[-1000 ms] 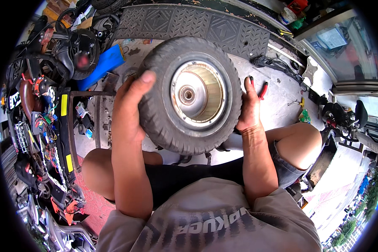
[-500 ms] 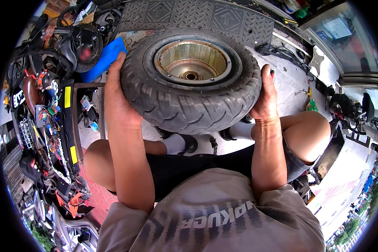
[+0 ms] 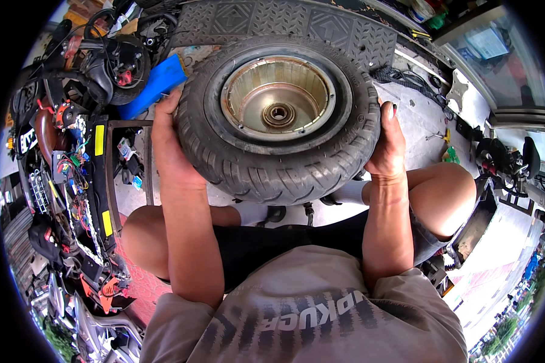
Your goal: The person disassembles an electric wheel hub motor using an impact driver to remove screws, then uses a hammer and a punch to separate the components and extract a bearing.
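I hold a black treaded tyre (image 3: 272, 178) between my two hands, lying nearly flat in the air above my crossed legs. Its silver metal hub (image 3: 248, 91) faces up, rust-stained around the rim, with a bearing (image 3: 278, 114) at the centre. My left hand (image 3: 174, 146) grips the tyre's left side, its fingers partly hidden behind the rubber. On the right side, my right hand (image 3: 386, 142) is closed against the tyre, thumb raised along the sidewall.
Scooter parts and wiring (image 3: 69, 181) crowd the left, near a blue plastic piece (image 3: 151, 88). A patterned black mat (image 3: 333, 33) lies beyond the tyre. On the right are a yellow-handled tool (image 3: 446, 136), black parts (image 3: 496, 157) and a glass-fronted cabinet (image 3: 484, 66).
From standing tilted toward me, the tyre has been tipped nearly flat and widened leftward and rightward in view, both hands moving apart with it. In the last half second it has tilted slightly back.
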